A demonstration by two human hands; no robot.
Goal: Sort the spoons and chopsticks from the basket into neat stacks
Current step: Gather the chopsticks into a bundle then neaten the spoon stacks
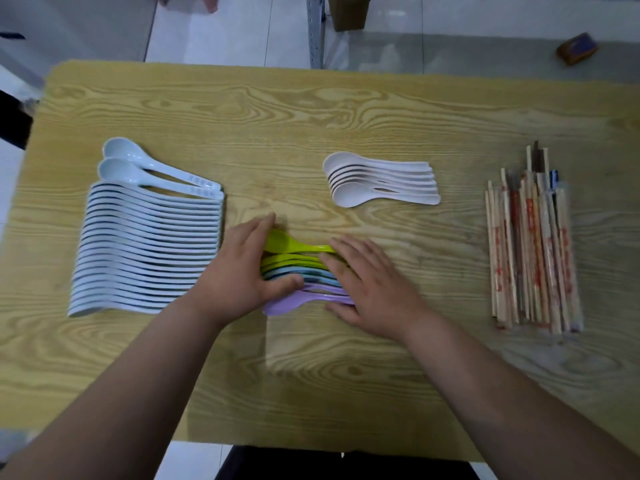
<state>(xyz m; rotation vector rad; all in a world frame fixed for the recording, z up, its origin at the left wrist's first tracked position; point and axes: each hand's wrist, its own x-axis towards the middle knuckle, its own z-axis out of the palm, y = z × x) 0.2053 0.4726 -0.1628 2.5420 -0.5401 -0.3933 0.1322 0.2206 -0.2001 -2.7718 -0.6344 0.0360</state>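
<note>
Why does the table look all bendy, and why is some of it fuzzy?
Head view: the wide lens bows the straight edges of the table; head view again, the white spoon stack smears toward its left; a pale patch of light lies on the wood nearer than the coloured spoons.

1. The left hand (239,271) covers the bowl ends of the coloured spoons (294,263), and the flat right hand (370,289) covers their handle ends. Only the middle stretch shows, so their number cannot be told.
2. Both forearms run out of the picture at its lower edges.
3. The print on the handles of the two topmost white spoons (204,184) is too small to read.
4. The red marks on the chopsticks (533,258) are blurred, and the sticks overlap too much to count.
5. The table (311,116) is cut off at the right edge.
6. On the floor, a brown box (576,49) is too blurred to identify, and a cardboard box (348,12) is cut by the top edge.
</note>
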